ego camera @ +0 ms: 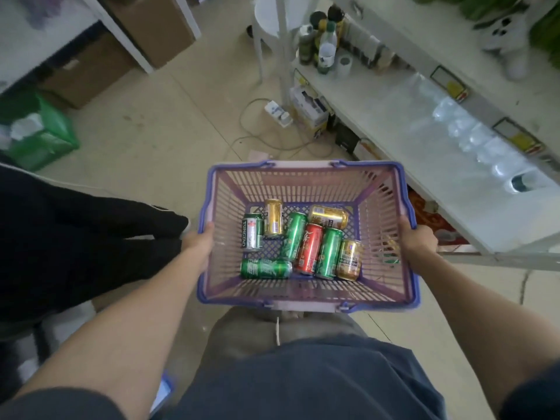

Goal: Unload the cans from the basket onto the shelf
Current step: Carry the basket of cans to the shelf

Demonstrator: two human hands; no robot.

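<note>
A purple plastic basket (306,169) hangs in front of me above the floor. My left hand (200,239) grips its left rim and my right hand (416,237) grips its right rim. Several cans lie on the basket's bottom: green cans (294,236), a red can (309,249), gold cans (273,217) and a green-and-silver can (252,231). The white shelf (403,122) stands to the right of the basket, its board just beyond my right hand.
Clear water bottles (472,140) lie on the shelf's near part and dark bottles (325,40) stand at its far end. A power strip with cables (277,113) lies on the floor ahead. Another person's dark-trousered legs (91,225) are at the left, beside a green bag (39,131) and cardboard boxes.
</note>
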